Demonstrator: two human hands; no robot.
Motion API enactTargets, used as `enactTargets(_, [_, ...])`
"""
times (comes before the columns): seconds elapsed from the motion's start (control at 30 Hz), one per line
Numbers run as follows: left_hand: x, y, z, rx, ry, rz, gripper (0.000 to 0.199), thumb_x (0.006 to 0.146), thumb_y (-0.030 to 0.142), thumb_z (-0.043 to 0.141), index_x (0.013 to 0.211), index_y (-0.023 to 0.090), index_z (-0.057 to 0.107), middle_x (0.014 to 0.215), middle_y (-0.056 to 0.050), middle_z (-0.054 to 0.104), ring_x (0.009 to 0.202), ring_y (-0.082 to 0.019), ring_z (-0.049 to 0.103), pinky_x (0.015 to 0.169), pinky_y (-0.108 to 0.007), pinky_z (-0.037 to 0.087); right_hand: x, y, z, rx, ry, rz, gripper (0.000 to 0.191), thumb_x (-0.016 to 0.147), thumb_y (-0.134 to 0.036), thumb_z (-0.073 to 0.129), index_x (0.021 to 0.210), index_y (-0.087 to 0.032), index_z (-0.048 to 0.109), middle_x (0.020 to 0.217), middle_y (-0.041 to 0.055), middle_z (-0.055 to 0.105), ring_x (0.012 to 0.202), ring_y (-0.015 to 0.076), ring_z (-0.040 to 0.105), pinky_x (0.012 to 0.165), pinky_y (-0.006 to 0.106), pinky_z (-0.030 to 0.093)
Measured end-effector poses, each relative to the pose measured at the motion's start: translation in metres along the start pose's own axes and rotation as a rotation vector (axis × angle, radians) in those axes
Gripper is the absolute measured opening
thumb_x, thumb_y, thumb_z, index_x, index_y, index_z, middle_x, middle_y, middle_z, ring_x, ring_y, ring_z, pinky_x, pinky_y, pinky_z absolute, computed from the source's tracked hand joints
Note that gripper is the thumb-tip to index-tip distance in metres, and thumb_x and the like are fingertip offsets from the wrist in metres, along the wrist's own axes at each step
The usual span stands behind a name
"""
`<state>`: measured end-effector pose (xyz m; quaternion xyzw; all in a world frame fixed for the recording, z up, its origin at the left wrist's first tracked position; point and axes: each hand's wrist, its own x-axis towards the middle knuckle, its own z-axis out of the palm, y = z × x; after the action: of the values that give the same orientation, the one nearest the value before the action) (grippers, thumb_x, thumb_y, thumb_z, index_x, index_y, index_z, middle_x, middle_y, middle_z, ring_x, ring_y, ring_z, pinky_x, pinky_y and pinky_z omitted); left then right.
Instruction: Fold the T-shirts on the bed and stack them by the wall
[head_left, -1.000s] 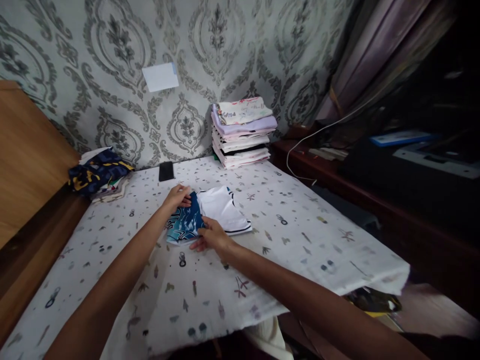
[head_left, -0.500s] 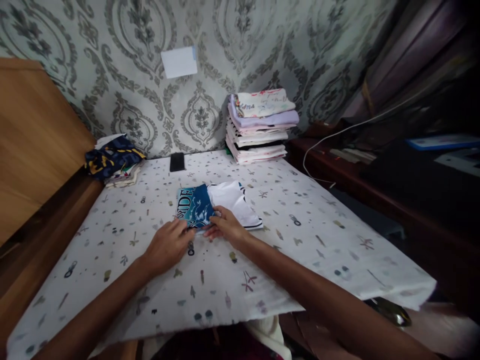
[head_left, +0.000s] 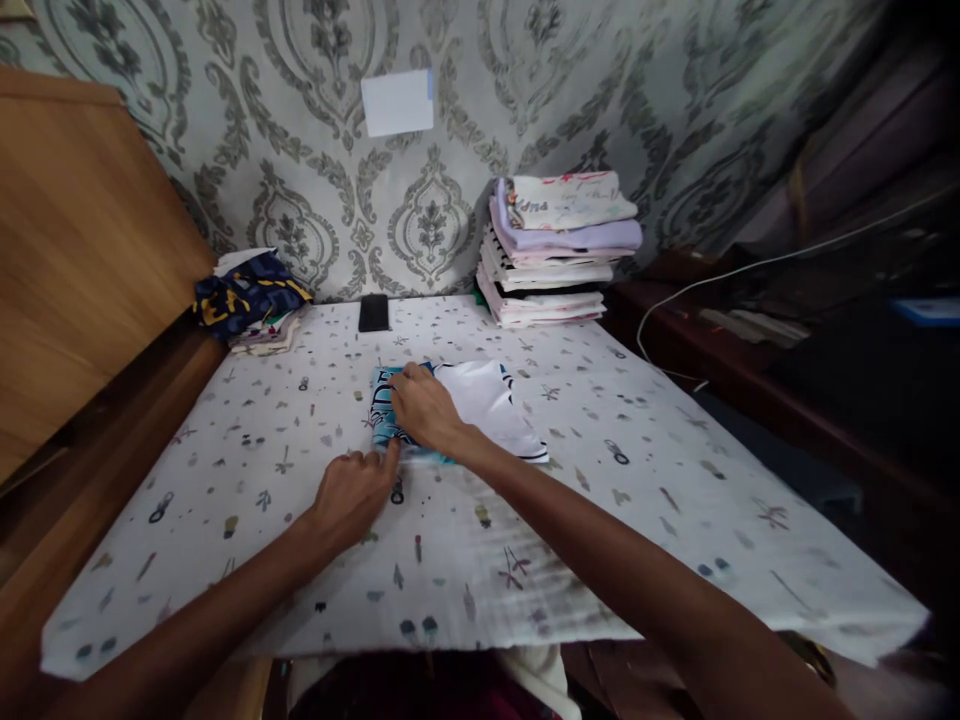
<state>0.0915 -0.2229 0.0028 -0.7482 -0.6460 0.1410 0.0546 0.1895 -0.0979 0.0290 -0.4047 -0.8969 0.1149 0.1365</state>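
A partly folded garment [head_left: 480,402] lies on the patterned white cloth [head_left: 570,560], its blue lettered part at the left and its white part with dark-striped edges at the right. Across the blue part rests my right hand [head_left: 424,405], its fingers bent over the fabric near the far edge. My left hand [head_left: 356,492] is at the near left corner of the garment, with the index finger stretched out to its edge and the other fingers curled. Nothing shows inside my left hand.
A tall stack of folded clothes [head_left: 559,250] stands at the back right. At the back left is a smaller pile with a dark blue garment [head_left: 251,295] on it. A black phone-like object [head_left: 373,313] lies near the wall. A white cable [head_left: 720,268] runs along the right.
My right hand has moved from the garment's near edge up onto its blue part. My left hand has drawn slightly back, with its index finger now extended. The camera view has shifted left.
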Motion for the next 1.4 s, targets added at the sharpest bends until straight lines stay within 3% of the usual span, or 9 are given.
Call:
enactTargets(0.2, [0.004,0.004,-0.007,-0.026,-0.075,-0.021,0.042,0.083,-0.003,0.046,0.121,0.009,0.059,0.093,-0.016,0.073,0.084,-0.029,0.072,0.069,-0.036,0.056,0.026,0.031,0.031,-0.085,-0.130,0.054,0.046,0.103,-0.033,0.035,0.138,-0.007,0.052,0.153,0.0197,0.043,0.144,0.0309,0.035,0.116,0.048,0.029])
enactTargets(0.33, [-0.005,0.001,-0.009,-0.033,-0.120,-0.027,0.038,0.085,-0.004,0.043,0.116,0.006,0.062,0.093,-0.019,0.073,0.087,-0.030,0.072,0.071,-0.038,0.056,0.025,0.049,0.053,-0.072,-0.106,0.060,0.058,0.104,-0.041,0.033,0.150,-0.005,0.038,0.161,0.0185,0.032,0.151,0.0293,0.022,0.121,0.050,0.018])
enactTargets(0.53, [-0.030,-0.002,0.003,-0.038,-0.135,-0.010,0.057,0.084,-0.001,0.048,0.141,0.009,0.050,0.094,-0.017,0.074,0.085,-0.030,0.072,0.071,-0.038,0.055,0.025,0.056,0.066,-0.072,-0.045,0.027,0.061,0.103,-0.045,0.034,0.150,-0.006,0.038,0.160,0.0186,0.033,0.151,0.0293,0.023,0.121,0.051,0.018])
enactTargets(0.67, [-0.028,-0.014,-0.002,-0.153,-0.099,-0.034,0.036,0.093,0.013,0.046,0.126,0.018,0.059,0.087,-0.010,0.075,0.078,-0.027,0.071,0.065,-0.034,0.050,0.024,0.056,0.065,-0.072,-0.023,0.022,0.061,0.103,-0.046,0.034,0.150,-0.006,0.040,0.159,0.0185,0.035,0.150,0.0298,0.025,0.121,0.051,0.020])
enactTargets(0.77, [0.000,-0.035,-0.009,-0.306,0.078,-0.116,0.028,0.100,0.029,0.038,0.114,0.023,0.062,0.087,-0.006,0.074,0.080,-0.024,0.069,0.068,-0.032,0.048,0.022,0.055,0.064,-0.078,-0.017,0.021,0.060,0.103,-0.045,0.034,0.149,-0.007,0.041,0.158,0.0182,0.037,0.150,0.0297,0.027,0.121,0.050,0.020])
enactTargets(0.93, [0.090,-0.077,0.005,-0.528,0.362,-0.207,0.029,0.096,0.024,0.043,0.120,0.020,0.059,0.108,-0.008,0.067,0.099,-0.023,0.063,0.085,-0.033,0.048,0.021,0.053,0.061,-0.072,-0.020,0.023,0.060,0.103,-0.045,0.035,0.149,-0.007,0.041,0.158,0.0180,0.037,0.150,0.0288,0.026,0.121,0.050,0.020])
enactTargets(1.1, [0.152,-0.096,0.026,-0.515,0.344,-0.195,0.025,0.094,0.027,0.046,0.105,0.016,0.065,0.103,-0.013,0.063,0.104,-0.028,0.058,0.094,-0.040,0.045,0.019,0.054,0.060,-0.068,-0.016,0.023,0.059,0.104,-0.044,0.033,0.150,-0.007,0.041,0.159,0.0170,0.036,0.150,0.0282,0.026,0.122,0.049,0.019])
enactTargets(1.23, [0.168,-0.104,0.033,-0.515,0.303,-0.102,0.013,0.087,0.025,0.055,0.087,0.017,0.066,0.097,-0.010,0.061,0.100,-0.027,0.057,0.095,-0.040,0.044,0.019,0.056,0.062,-0.057,0.008,0.011,0.060,0.103,-0.045,0.032,0.149,-0.007,0.041,0.158,0.0181,0.036,0.150,0.0287,0.027,0.121,0.050,0.019])
enactTargets(1.4, [0.179,-0.117,0.034,-0.560,0.262,-0.026,0.023,0.089,0.034,0.054,0.078,0.017,0.066,0.093,-0.009,0.061,0.096,-0.025,0.057,0.092,-0.038,0.046,0.020,0.057,0.063,-0.039,0.012,0.010,0.061,0.102,-0.045,0.033,0.149,-0.007,0.041,0.158,0.0194,0.036,0.150,0.0289,0.026,0.121,0.052,0.019])
